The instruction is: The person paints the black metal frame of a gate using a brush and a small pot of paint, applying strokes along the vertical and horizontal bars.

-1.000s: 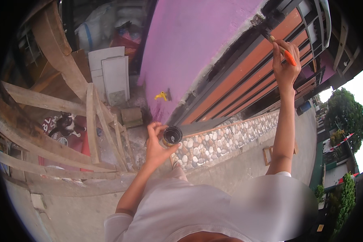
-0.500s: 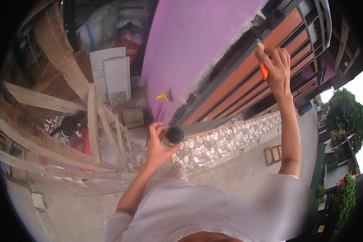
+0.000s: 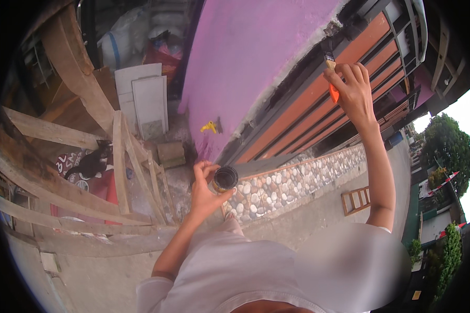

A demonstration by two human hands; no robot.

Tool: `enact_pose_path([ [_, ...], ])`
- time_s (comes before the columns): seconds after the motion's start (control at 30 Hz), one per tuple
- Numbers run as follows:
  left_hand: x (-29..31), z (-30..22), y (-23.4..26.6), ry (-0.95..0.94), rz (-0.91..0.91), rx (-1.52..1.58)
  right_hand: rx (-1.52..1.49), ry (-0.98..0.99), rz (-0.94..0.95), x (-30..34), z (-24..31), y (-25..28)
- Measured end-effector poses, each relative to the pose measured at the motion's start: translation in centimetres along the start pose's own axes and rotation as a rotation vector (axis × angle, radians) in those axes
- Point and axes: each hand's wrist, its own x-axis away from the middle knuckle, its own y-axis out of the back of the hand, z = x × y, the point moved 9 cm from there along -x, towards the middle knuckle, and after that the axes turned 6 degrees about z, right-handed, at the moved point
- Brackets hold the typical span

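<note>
My right hand (image 3: 351, 94) is closed round the orange handle of a paintbrush (image 3: 330, 67), raised high on the right. The brush's dark bristles point up to the dark metal frame (image 3: 303, 72) that runs along the edge of the purple wall (image 3: 240, 57); whether they touch it I cannot tell. Lower down, my left hand (image 3: 204, 189) grips a small open can (image 3: 225, 178) between thumb and fingers. Its inside looks black. Orange panels with dark bars form a gate (image 3: 318, 94) beside the frame, just left of my right hand.
A yellow tap (image 3: 209, 127) sticks out of the wall above the can. Pebble-faced low wall (image 3: 292, 190) borders the concrete ground (image 3: 297, 224). On the left are a wooden frame (image 3: 121, 161), white boards (image 3: 150, 104) and a black-and-white cat (image 3: 95, 163). A small wooden ladder-like frame (image 3: 355, 201) lies to the right.
My right hand has shifted slightly left with the paintbrush, whose bristles moved a little left along the dark frame. My left hand and the can have barely moved. The cat's head has lifted.
</note>
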Motion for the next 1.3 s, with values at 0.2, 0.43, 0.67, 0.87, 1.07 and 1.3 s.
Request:
enact_pose_path([
  [0.2, 0.1, 0.5, 0.1, 0.036, 0.009, 0.015, -0.010, 0.005, -0.056, -0.1, 0.2, 0.8],
  [0.43, 0.1, 0.4, 0.5, 0.016, -0.001, -0.003, -0.071, 0.035, 0.048, 0.0, 1.0, -0.7],
  [0.67, 0.2, 0.5, 0.1, 0.027, 0.030, 0.006, -0.078, -0.036, -0.063, -0.1, 0.6, 0.3],
  [0.87, 0.1, 0.6, -0.4, 0.032, 0.042, 0.032, -0.130, -0.054, -0.177, 0.8, 1.1, 1.2],
  [1.07, -0.1, 0.8, -0.4, -0.025, 0.028, 0.020, -0.135, -0.074, -0.048, 2.5, 3.6, -2.9],
  [1.3, -0.6, 0.4, -0.4, 0.023, 0.057, -0.046, -0.246, -0.122, -0.179, 4.0, 5.1, -2.9],
])
